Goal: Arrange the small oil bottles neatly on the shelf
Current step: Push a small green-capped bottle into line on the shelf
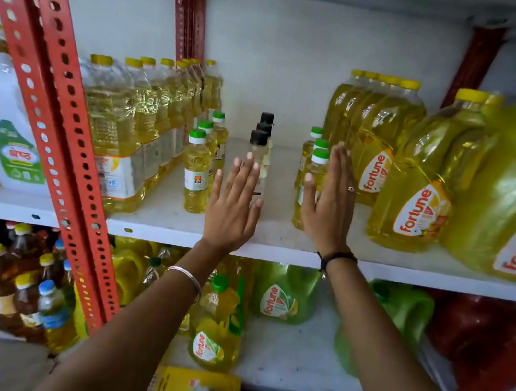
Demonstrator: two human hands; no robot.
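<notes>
Three rows of small oil bottles stand on the white shelf (276, 242). The left row (197, 171) has green caps and yellow oil. The middle row (259, 139) has black caps and clear oil. The right row (318, 162) has green caps. My left hand (234, 205) is flat and upright, fingers straight, against the left side of the front black-capped bottle. My right hand (330, 204) is flat too, pressed along the right side of the right green-capped row, its thumb across the front bottle. Neither hand grips a bottle.
Tall yellow-capped oil bottles (131, 126) line the shelf's left side. Big Fortune jugs (418, 188) crowd the right side, just beyond my right hand. A red slotted upright (58, 114) crosses at left. The lower shelf holds more oil bottles and jugs (216, 335).
</notes>
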